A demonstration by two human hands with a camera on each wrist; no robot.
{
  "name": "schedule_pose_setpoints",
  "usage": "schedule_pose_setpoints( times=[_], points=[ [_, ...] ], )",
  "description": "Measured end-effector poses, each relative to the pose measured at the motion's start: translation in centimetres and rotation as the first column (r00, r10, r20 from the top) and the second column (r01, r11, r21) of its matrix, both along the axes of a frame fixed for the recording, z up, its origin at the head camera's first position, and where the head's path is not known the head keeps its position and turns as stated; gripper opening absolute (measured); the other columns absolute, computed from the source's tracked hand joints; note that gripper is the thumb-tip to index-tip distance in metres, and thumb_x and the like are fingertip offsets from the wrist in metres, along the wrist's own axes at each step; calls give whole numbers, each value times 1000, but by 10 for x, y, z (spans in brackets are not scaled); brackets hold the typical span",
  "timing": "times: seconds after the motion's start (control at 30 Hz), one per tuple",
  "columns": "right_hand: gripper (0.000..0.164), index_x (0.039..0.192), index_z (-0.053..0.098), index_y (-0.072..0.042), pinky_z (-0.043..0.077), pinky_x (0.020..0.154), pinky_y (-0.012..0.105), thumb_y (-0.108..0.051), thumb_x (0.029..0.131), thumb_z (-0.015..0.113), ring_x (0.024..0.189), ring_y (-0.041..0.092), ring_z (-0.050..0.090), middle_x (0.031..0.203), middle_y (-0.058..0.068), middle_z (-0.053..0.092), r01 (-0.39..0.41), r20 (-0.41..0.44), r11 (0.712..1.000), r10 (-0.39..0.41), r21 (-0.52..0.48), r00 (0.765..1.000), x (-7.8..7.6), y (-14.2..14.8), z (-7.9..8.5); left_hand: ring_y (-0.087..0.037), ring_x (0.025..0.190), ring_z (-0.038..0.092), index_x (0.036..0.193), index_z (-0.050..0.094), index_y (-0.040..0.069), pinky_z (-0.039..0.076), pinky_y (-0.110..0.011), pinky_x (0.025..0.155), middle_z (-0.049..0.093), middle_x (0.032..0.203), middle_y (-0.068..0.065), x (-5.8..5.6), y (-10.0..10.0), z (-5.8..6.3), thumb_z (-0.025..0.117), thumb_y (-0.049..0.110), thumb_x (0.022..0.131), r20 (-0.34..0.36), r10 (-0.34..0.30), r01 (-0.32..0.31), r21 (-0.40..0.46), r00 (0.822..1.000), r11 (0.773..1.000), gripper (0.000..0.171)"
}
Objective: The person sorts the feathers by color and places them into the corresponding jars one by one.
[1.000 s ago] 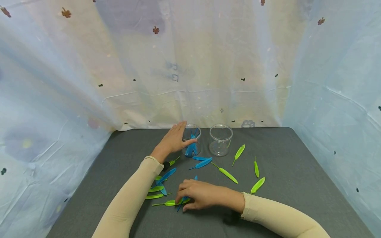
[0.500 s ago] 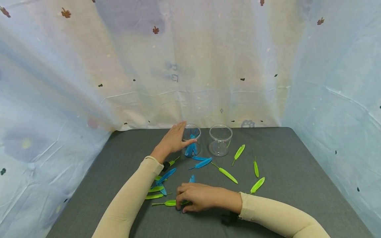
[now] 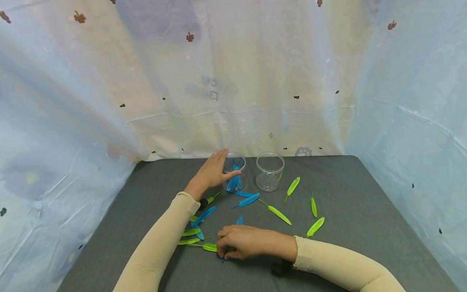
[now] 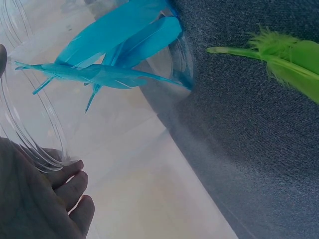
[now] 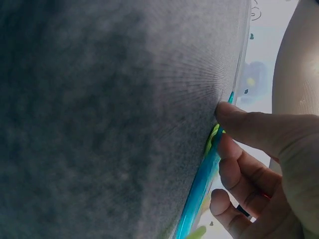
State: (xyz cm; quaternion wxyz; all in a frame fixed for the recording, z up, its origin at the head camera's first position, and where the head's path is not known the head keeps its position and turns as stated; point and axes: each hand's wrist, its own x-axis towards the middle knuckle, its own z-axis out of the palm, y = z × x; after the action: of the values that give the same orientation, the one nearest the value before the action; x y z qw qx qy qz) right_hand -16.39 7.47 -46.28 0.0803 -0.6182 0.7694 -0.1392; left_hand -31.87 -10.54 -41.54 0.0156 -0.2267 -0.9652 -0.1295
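In the head view my left hand (image 3: 211, 174) holds a clear plastic cup (image 3: 242, 170), its thumb across the near side of the rim. Several blue feathers (image 4: 124, 45) stand inside that cup. Lower down, my right hand (image 3: 246, 242) pinches a blue feather (image 5: 197, 194) by its shaft between thumb and index finger, low over the cloth. The vane of this feather shows beyond the knuckles in the head view. Right at the fingers lies a green feather (image 3: 209, 247), partly hidden by the hand.
A second clear cup (image 3: 269, 184) stands to the right, with no feathers visible in it. Loose green feathers (image 3: 280, 215) lie on the right of the grey cloth (image 3: 350, 259). Blue feathers (image 3: 249, 200) lie before the cups. A mixed cluster (image 3: 198, 227) sits beside the left forearm.
My right fingers have closed on the blue feather's shaft, and the feather has shifted slightly. The green feather beside it has turned a little. My left hand and the cup stay put.
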Motion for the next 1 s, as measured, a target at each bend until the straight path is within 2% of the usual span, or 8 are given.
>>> schedule_pose_setpoints(
  times=[0.27,0.47,0.73,0.87,1.0],
  points=[
    [5,106,77,-24,41,83,2,-22,102,79,96,-4,58,105,-13,65,6,39,999,-4,-38,999,0,2,1,-34,166,16,173,9,4,10,-49,136,16,179,-18,0,0,1,52,77,101,-5,-5,5,-6,1000,1000,110],
    [5,109,77,-20,42,78,2,-19,104,75,91,-1,58,107,-9,65,15,107,996,-6,-86,994,-2,4,5,-36,165,17,173,11,3,11,-51,136,16,179,-19,-2,-1,-1,51,77,101,-8,-10,10,-7,1000,1000,110],
    [8,113,75,-15,45,78,4,-15,106,72,89,6,61,107,-5,67,43,151,984,-17,-171,988,-4,12,20,-32,166,15,173,10,4,9,-48,136,16,179,-17,0,0,1,54,76,101,4,0,0,2,1000,1000,111],
    [12,118,73,-12,50,77,8,-14,106,71,86,4,61,107,-4,70,70,150,973,-37,-221,988,-6,17,26,-33,166,15,173,12,3,8,-48,136,16,179,-17,1,0,2,55,76,100,3,1,-1,10,1000,1000,111],
    [23,129,72,-10,57,77,17,-12,106,71,86,-1,57,107,-3,69,93,161,962,-53,-258,986,-9,22,28,-33,166,14,173,11,4,6,-47,137,15,179,-18,1,0,2,56,76,100,9,-1,1,14,1000,1000,111]
  ],
)
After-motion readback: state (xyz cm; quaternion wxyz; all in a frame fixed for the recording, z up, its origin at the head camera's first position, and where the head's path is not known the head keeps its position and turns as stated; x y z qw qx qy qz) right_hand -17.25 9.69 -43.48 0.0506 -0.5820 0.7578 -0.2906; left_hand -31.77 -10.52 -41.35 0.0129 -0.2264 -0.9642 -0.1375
